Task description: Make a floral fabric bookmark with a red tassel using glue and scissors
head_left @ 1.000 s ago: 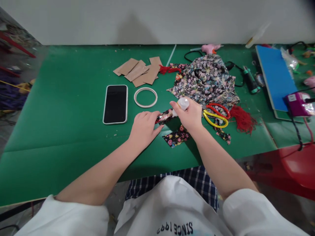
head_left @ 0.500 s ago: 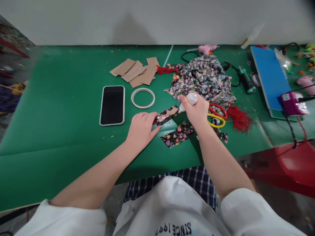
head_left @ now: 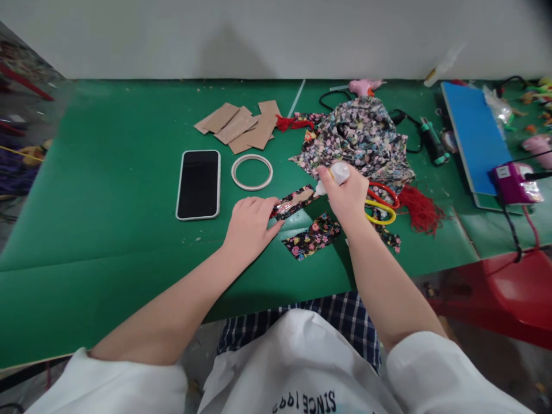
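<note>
My left hand [head_left: 251,223] pinches the left end of a narrow floral fabric strip [head_left: 285,213] against the table, the thumb at its near edge. A piece of brown cardboard [head_left: 303,198] and a shiny wet-looking patch show on the strip. My right hand [head_left: 350,192] is closed around a white squeeze glue bottle [head_left: 340,172], its nozzle pointing down at the strip's right end. A second floral fabric strip [head_left: 311,236] lies flat just nearer to me. Beside my right wrist are scissors with red and yellow handles [head_left: 385,214], their blades hidden.
On the green table [head_left: 125,241] lie a phone [head_left: 199,185], a tape roll [head_left: 233,172], cardboard pieces [head_left: 235,125], crumpled floral fabric [head_left: 362,135] and red threads [head_left: 420,208]. A pink glue gun [head_left: 361,87] rests at the back. A blue board [head_left: 474,135] and purple device [head_left: 513,183] stand right.
The whole view has shifted very slightly. Both hands, the strip and the bottle keep the same places relative to each other.
</note>
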Tool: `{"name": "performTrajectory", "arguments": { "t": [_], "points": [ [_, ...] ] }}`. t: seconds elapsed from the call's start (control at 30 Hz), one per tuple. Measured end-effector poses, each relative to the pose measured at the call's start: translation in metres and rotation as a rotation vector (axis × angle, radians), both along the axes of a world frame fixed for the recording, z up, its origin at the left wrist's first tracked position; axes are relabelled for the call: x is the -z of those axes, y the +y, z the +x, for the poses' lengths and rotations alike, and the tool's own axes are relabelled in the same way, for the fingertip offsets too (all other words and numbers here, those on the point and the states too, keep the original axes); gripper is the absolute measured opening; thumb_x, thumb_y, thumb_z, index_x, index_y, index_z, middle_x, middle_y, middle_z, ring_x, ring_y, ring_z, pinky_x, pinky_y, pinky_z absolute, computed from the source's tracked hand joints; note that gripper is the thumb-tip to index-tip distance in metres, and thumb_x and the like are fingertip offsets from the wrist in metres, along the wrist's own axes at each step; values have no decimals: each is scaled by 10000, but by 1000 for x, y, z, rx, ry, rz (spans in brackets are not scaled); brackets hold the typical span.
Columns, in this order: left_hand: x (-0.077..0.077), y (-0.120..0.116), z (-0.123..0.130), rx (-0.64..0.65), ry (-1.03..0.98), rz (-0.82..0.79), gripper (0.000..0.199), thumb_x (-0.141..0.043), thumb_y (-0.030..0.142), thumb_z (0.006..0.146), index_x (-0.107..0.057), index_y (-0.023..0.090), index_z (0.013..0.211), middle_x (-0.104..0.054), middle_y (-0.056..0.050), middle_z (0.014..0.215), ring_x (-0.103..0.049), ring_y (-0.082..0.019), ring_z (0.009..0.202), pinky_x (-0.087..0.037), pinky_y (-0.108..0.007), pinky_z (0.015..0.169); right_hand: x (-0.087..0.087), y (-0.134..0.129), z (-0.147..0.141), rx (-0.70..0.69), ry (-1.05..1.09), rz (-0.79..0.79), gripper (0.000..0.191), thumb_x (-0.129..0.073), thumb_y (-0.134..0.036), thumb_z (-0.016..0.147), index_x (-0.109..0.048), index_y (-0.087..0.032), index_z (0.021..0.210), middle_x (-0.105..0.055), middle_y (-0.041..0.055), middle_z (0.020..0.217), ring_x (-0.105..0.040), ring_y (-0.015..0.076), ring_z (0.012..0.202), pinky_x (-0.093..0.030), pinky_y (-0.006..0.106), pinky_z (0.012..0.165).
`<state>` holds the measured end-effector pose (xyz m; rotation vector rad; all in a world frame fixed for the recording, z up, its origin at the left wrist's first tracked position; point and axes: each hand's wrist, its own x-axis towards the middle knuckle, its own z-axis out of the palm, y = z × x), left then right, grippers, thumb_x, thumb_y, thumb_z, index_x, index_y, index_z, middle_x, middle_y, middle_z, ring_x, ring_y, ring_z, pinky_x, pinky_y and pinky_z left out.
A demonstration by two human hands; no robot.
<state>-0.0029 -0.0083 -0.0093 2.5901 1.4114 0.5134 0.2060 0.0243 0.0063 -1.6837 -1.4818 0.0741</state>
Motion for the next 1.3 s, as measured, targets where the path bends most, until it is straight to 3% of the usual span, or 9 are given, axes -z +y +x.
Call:
{"name": "performTrajectory", "arguments": {
  "t": [0.47,0.6,0.9,1.13,1.3],
  "points": [
    [-4,0,0,-8,46,-12,314,-541,395,826,-523,173,1047,-613,-58,883,-546,-256,874,-395,-372,782,-2,-21,-50,-293,-34,-34,476,-503,-622,760,-427,-199,557,-501,-19,521,-451,103,502,-321,237,516],
    [-4,-1,0,-7,39,-14,324,-535,396,832,-517,174,1068,-617,-59,915,-546,-254,894,-391,-373,803,-2,-20,-44,-256,-43,-23,489,-484,-638,761,-428,-197,557,-508,-11,529,-462,109,517,-334,243,537],
    [-4,-1,0,-8,33,-37,347,-515,411,846,-514,163,1088,-628,-75,970,-543,-259,948,-382,-382,842,-3,-8,-11,-21,-40,5,508,-473,-661,745,-395,-200,544,-467,-14,526,-435,117,524,-335,267,549],
    [-3,-1,0,-11,32,-37,326,-535,390,832,-521,176,1077,-620,-64,931,-544,-258,919,-385,-378,817,-2,-18,-39,-280,47,-55,451,-524,-615,744,-494,-190,597,-545,-5,564,-491,119,546,-365,256,557],
    [-4,-1,0,-9,29,-35,329,-530,394,835,-518,173,1078,-622,-69,936,-544,-258,920,-383,-378,820,-2,-14,-33,-231,8,-50,460,-534,-612,735,-471,-186,571,-518,-13,540,-462,112,526,-347,255,547]
  ]
}}
